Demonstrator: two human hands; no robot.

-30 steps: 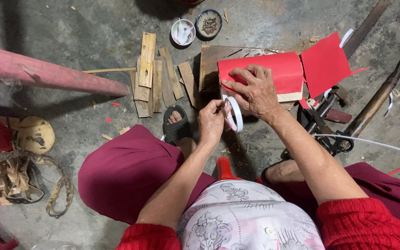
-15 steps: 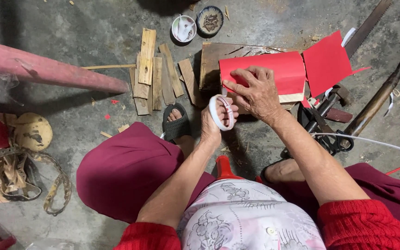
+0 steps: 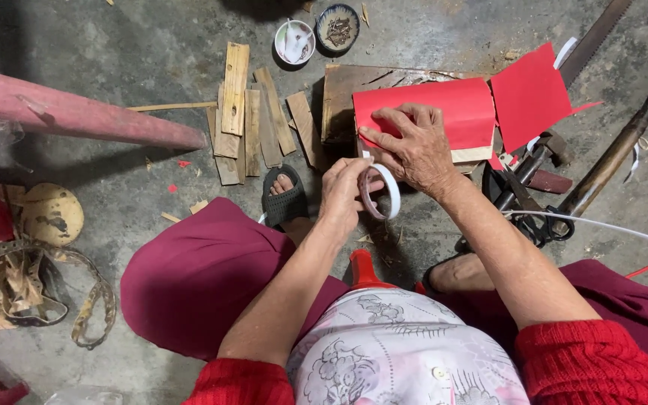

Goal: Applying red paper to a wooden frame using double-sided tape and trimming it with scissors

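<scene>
Tape roll (image 3: pixel 381 193), white with a dark inner face, held near the lower left corner of the red paper (image 3: pixel 444 112) that wraps a wooden block (image 3: pixel 354 94) on the floor. Left to right: a long red-painted beam (image 3: pixel 76 112) and a heap of worn straps (image 3: pixel 31 289) lie at far left; flat wooden slats (image 3: pixel 245 120) rest on the concrete floor (image 3: pixel 114 45), with two small bowls (image 3: pixel 295 41) above them; a sandalled foot (image 3: pixel 285 196) points toward the slats. The left hand (image 3: pixel 346 195) grasps the tape roll in closed fingers; compared with a second ago, the roll has been raised and turned to face the camera, closer to the paper's edge. The right hand (image 3: pixel 414 146) lies flat, fingers spread, pressing the red paper down, as before. This suggests the tape is being brought to the paper's edge. A second red sheet (image 3: pixel 530 94) and scissors (image 3: pixel 541 225) lie at right.
</scene>
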